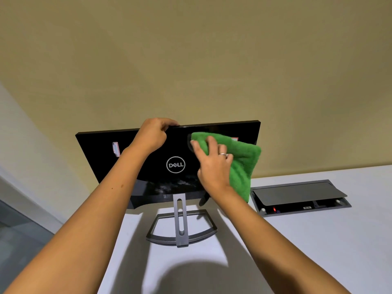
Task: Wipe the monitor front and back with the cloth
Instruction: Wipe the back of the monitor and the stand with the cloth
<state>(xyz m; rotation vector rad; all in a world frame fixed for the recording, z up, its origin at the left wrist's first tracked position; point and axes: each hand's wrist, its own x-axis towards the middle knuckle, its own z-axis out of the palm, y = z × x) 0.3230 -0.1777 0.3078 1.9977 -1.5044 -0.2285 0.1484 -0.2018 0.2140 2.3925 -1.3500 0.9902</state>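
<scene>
Monitor [148, 158]: standing on white desk [318, 240], glossy back panel facing the wearer. Left hand [153, 134]: fingers curling over the top edge, evidently steadying the panel against wiping pressure. Right hand [212, 164]: fingers lying straight, pressing the green cloth [241, 164] flat on the back's upper right area. Back wipe is proceeding; front face is hidden. Cable box [301, 197]: sitting recessed at right, lid ajar.

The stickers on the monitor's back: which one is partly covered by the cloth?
The red-edged sticker near the upper right corner; the green cloth overlaps it. The other sticker, at the left, is fully exposed.
</scene>
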